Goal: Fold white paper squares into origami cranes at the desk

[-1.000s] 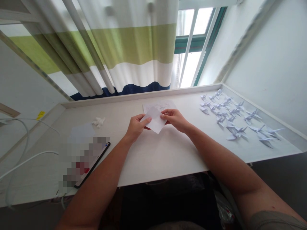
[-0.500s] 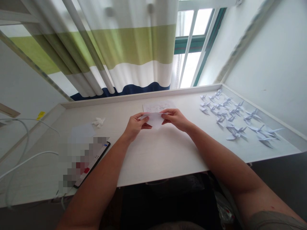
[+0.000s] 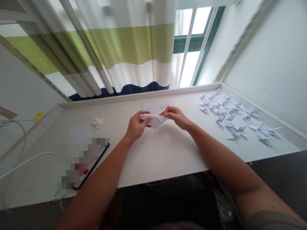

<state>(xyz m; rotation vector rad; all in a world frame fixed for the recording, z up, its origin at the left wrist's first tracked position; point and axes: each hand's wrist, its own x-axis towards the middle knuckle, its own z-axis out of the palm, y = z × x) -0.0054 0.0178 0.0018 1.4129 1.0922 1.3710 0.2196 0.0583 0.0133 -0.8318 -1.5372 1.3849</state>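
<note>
Between my two hands, above the middle of the white table (image 3: 158, 159), is a small sheet of white paper (image 3: 156, 122), folded so that a point hangs down toward me. My left hand (image 3: 138, 124) pinches its left corner, thumb on top and fingers behind. My right hand (image 3: 176, 117) has the right corner between thumb and fingertips. Just behind the folded paper lies a flat sheet with faint printing or writing (image 3: 153, 107), partly covered by my hands.
Several folded paper cranes (image 3: 231, 110) stand in a group on the right. On the left lie a crumpled white tissue (image 3: 98, 122), pale paper (image 3: 79, 132), and a black-edged tablet (image 3: 92, 169), largely blurred out. White cables (image 3: 28, 161) run along the left edge. A raised rim borders the table's back.
The paper, held flatter before, now shows a fold with its point hanging toward me. My right fingers have closed in on its right corner. The view has shifted slightly.
</note>
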